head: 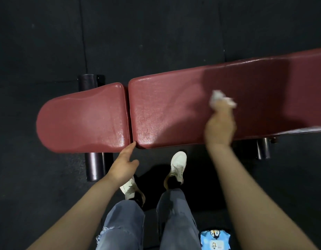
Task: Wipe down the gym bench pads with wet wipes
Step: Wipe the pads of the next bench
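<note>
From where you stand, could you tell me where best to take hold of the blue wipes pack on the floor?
Probably by its two long edges, coming from above: the wipes pack lies flat on the floor beside the person's right leg, printed face up. Its lower part is out of frame.

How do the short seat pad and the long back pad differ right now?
The seat pad is shorter with a rounded end; the back pad is longer, running out of frame. The right hand holds a wipe on the back pad; nothing rests on the seat pad. Both are dark red.
</note>
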Motion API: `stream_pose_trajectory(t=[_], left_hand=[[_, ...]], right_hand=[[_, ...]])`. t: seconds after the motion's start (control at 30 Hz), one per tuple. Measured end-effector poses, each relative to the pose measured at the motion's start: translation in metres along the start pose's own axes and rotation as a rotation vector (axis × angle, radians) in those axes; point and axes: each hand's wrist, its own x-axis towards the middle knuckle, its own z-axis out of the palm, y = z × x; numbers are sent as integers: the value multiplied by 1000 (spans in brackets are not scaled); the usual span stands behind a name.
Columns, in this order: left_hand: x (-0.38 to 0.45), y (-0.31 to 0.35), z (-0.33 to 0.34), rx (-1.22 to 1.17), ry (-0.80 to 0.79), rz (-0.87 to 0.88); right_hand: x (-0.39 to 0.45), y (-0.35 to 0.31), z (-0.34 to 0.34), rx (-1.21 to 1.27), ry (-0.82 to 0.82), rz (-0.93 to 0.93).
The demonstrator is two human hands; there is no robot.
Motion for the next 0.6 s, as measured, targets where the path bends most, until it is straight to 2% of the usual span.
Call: stream_pose_trajectory(t=[0.1,0.13,0.17,0.2,0.23,0.27,0.37,0.5,0.6], left_hand=[[-1,2,3,-107,41,-32],[-1,3,4,-129,69,-27],[0,2,4,-140,99,-20],[0,2,5,-145,117,-21],[-1,2,7,-147,123,-29],[-3,1,8,-149,122,-38],[-4,-1,15,-158,103,-34],[-6,0,28,-248,167,-38],[-9,4,41,-329,207,-58]], right_hand=[[-50,-75,47,3,-489,-581],[-62,-87,53,6,-749,-773],[-67,-92,56,-2,-905,-968],[-61,-88,55,5,-966,-1081],[-48,-76,50,29,-940,-1077],[-33,-58,41,58,-881,-990],[9,25,-9,-63,-600,-707],[27,133,-92,-103,-184,-308],[13,133,-89,-109,-18,-107]])
